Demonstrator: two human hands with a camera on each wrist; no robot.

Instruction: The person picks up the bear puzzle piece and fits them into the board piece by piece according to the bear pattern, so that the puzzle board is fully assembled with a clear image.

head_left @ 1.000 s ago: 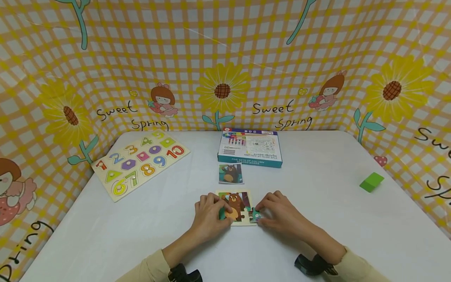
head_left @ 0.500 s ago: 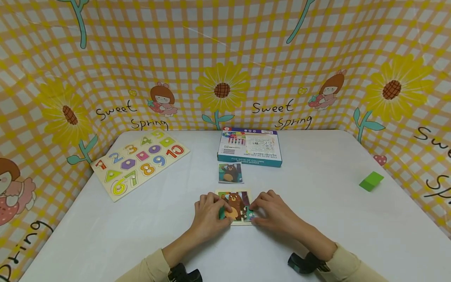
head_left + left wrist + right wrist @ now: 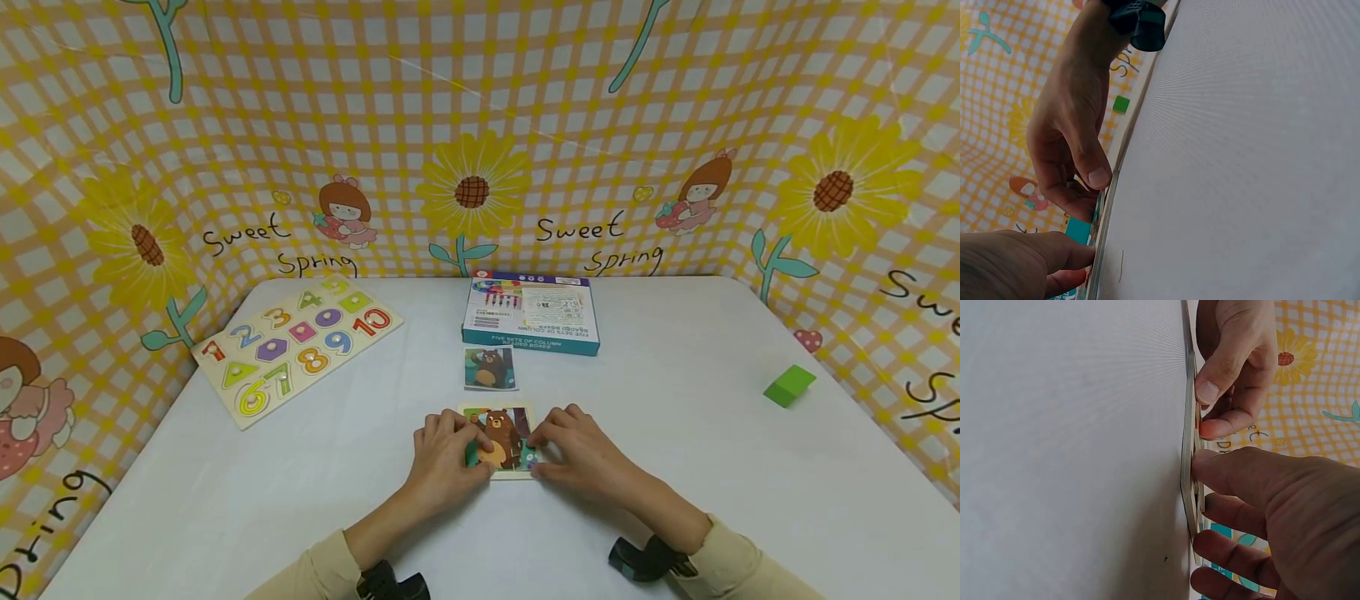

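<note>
A small bear jigsaw puzzle [image 3: 498, 427] in a pale wooden tray lies flat between both hands in the head view. My left hand [image 3: 446, 458] holds its left side, thumb at the front edge and fingertips on the picture. My right hand [image 3: 585, 454] pinches a teal corner puzzle piece [image 3: 530, 456] between thumb and fingers at the lower right of the picture. A thin pale gap shows at that piece's lower left. In the right wrist view the tray [image 3: 1187, 444] appears edge-on, and both thumbs are close to its edge. Whether the piece sits fully flat cannot be told.
Behind the puzzle lies a bear picture card [image 3: 491, 368], with a teal-edged box [image 3: 531, 342] beyond it. A number puzzle board [image 3: 300, 342] lies at the left. Toward the right edge of the white table [image 3: 675, 358] sits a green block [image 3: 790, 386].
My right hand has moved left with the puzzle piece, which has come from the tray's right edge into the lower right corner against the bear picture. My left hand has stayed put.
</note>
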